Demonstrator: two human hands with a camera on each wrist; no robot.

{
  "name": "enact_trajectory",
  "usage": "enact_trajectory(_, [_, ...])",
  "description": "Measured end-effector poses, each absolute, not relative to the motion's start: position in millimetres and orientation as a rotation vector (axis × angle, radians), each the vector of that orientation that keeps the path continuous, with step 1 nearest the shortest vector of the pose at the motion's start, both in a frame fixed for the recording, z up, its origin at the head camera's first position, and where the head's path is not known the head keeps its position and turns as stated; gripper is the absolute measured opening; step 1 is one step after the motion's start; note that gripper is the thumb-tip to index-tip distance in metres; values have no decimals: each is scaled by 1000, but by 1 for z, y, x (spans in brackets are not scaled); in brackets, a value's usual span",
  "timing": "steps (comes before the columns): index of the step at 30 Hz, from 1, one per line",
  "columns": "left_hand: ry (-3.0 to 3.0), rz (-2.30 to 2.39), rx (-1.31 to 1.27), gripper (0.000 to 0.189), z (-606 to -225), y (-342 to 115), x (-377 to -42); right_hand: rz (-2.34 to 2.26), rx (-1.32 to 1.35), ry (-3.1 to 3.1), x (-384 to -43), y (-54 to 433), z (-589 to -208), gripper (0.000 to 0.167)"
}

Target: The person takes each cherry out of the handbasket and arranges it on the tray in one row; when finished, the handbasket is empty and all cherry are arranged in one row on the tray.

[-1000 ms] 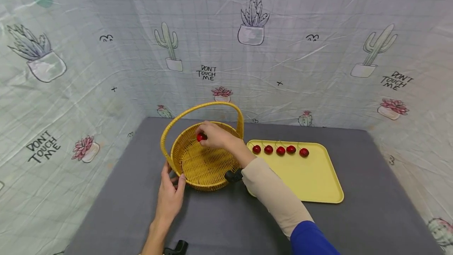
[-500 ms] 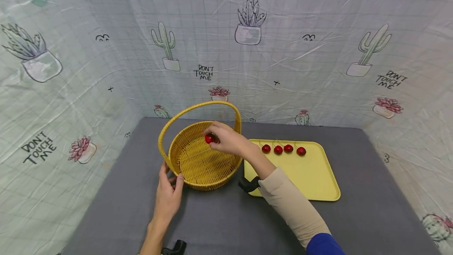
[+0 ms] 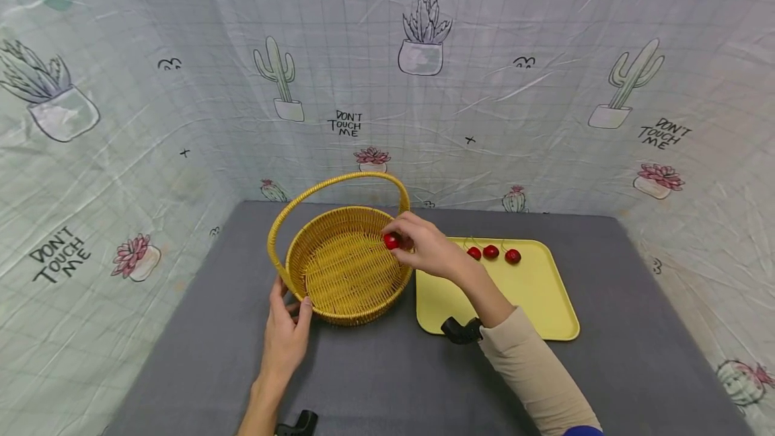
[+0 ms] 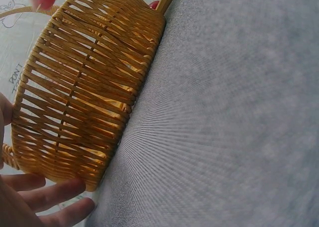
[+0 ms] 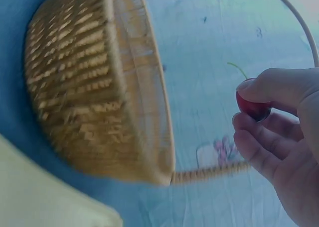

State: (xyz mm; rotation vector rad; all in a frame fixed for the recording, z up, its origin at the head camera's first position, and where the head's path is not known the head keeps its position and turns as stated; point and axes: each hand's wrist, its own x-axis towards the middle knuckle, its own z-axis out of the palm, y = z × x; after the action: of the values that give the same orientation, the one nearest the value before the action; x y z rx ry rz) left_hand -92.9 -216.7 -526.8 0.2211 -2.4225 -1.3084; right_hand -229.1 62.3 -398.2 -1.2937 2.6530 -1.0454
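A yellow wicker basket (image 3: 351,278) with a tall arched handle stands on the grey table, no cherries showing inside. My left hand (image 3: 287,342) holds its near left side, thumb at the rim and fingers spread along the outer wall (image 4: 79,87). Between thumb and fingertips my right hand (image 3: 431,247) pinches a red cherry (image 3: 391,241) over the basket's right rim. The right wrist view shows the cherry (image 5: 253,103) with its green stem pointing up. To the right lies a yellow tray (image 3: 533,301); cherries (image 3: 490,252) sit in a row along its far edge, some hidden behind my right hand.
Dark grey cloth covers the table (image 3: 375,382), and a curtain (image 3: 545,120) printed with cacti encloses its back and sides. The basket's handle (image 3: 339,184) arches up from its left and far right rim. Each wrist carries a black camera mount (image 3: 461,330).
My right hand has moved right with the cherry, from over the basket's inside to its right rim, and now covers more of the tray's cherries. My left hand stays on the basket.
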Motion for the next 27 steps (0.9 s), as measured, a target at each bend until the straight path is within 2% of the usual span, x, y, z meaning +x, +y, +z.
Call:
enact_trajectory(9, [-2423, -1302, 219, 72, -528, -218, -93, -1139, -1161, 2819, -231, 119, -419, 32])
enact_trajectory(27, [-2433, -1309, 224, 72, -525, -216, -92, -1074, -667, 3083, -240, 232, -460, 36])
